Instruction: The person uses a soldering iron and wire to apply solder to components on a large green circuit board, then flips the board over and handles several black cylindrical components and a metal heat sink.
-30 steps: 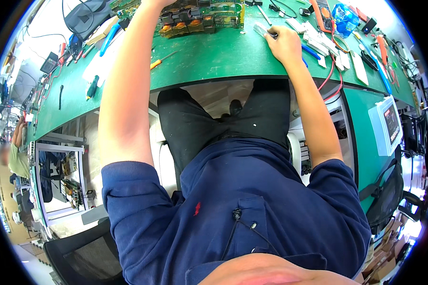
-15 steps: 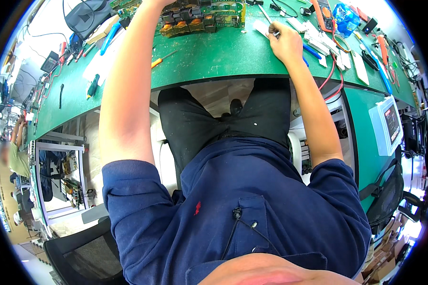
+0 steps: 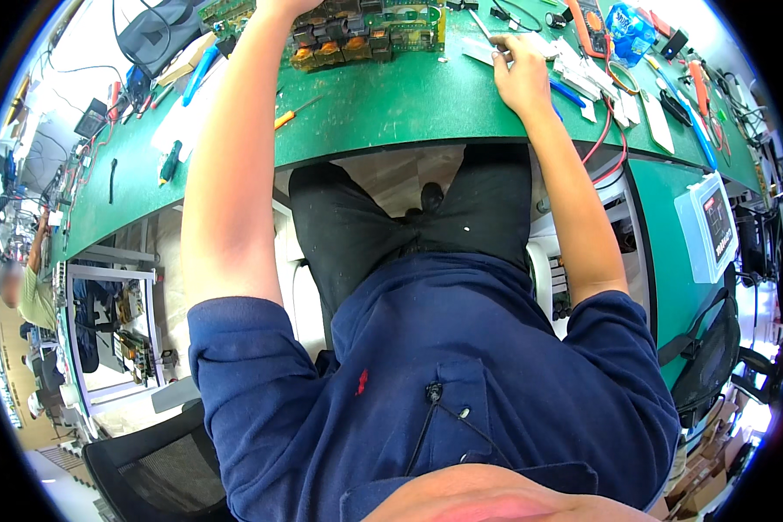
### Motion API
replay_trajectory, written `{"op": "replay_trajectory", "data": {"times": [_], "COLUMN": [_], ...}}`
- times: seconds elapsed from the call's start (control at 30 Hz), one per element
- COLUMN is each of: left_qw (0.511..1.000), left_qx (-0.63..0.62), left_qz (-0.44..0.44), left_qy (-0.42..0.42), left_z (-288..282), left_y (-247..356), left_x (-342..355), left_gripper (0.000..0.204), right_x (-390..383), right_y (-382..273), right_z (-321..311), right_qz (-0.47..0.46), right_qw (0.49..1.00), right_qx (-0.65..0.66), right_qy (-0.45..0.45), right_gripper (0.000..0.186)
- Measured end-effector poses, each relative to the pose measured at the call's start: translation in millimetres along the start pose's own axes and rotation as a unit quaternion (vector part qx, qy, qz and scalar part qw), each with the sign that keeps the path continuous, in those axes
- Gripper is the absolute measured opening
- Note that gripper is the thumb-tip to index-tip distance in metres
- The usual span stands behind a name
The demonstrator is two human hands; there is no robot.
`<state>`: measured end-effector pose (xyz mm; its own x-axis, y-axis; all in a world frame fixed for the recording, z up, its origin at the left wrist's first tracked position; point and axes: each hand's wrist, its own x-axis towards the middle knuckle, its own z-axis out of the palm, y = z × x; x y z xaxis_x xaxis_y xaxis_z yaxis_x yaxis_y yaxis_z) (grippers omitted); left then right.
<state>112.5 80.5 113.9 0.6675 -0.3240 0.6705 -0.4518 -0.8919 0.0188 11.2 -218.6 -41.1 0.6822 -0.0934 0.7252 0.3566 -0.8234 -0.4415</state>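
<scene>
A green circuit board [image 3: 413, 36] with dark, orange-wound parts lies at the top of the view. My left hand [image 3: 294, 5] reaches to its left part; the fingers are cut off by the upper edge, so whether it grips anything is hidden. At the right, my right hand [image 3: 522, 76] is closed, thumb and forefinger pinching a thin pale stick-like tool [image 3: 480, 23] that points up and left. Its exact kind cannot be made out. Beneath the fingertips lies a white paper-like piece [image 3: 476, 52].
The green bench [image 3: 391, 109] carries an orange-handled screwdriver [image 3: 285, 118], a green-handled tool [image 3: 170, 162] and a blue pen-like tool [image 3: 202, 73]. White strips [image 3: 587, 78], an orange meter [image 3: 588, 26] and a blue crumpled bag [image 3: 631, 35] crowd the right. A clear-lidded case [image 3: 707, 228] stands lower right.
My right hand has shifted slightly and its fingers have moved a little along the white paper-like piece. The circuit board sits slightly further left. At far left, another person has shifted.
</scene>
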Motion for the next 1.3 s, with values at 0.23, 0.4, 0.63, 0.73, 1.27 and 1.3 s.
{"op": "replay_trajectory", "data": {"times": [0.23, 0.4, 0.63, 0.73, 1.27, 1.3], "left_qw": [1.0, 1.0, 1.0, 0.999, 0.999, 0.999], "left_qx": [-0.002, -0.007, 0.006, -0.004, -0.005, -0.007], "left_qz": [-0.009, 0.01, 0.008, 0.018, 0.019, 0.019], "left_qy": [0.001, 0.011, 0.013, 0.028, 0.026, 0.026], "left_z": [-4.6, 0.8, -1.2, -3.4, -3.1, -2.9], "left_y": [2.2, -0.4, -0.2, -2.0, 0.7, 0.2], "left_x": [-2.2, -0.4, -0.3, -2.8, -3.6, -3.5], "left_gripper": [0.041, 0.04, 0.04, 0.039, 0.042, 0.042], "right_x": [-0.5, -0.4, 0.7, 1.6, -0.7, -0.8], "right_y": [-5.9, -13.3, -10.0, -9.0, -5.8, -6.1], "right_z": [-1.2, -7.0, -3.7, -1.0, -1.9, -2.0], "right_qz": [0.021, 0.067, 0.071, 0.062, 0.029, 0.027], "right_qw": [1.0, 0.996, 0.995, 0.995, 0.994, 0.994], "right_qx": [-0.017, -0.028, -0.032, -0.031, -0.067, -0.063], "right_qy": [-0.014, -0.048, -0.065, -0.07, -0.084, -0.084], "right_gripper": [0.025, 0.029, 0.031, 0.029, 0.031, 0.031]}}
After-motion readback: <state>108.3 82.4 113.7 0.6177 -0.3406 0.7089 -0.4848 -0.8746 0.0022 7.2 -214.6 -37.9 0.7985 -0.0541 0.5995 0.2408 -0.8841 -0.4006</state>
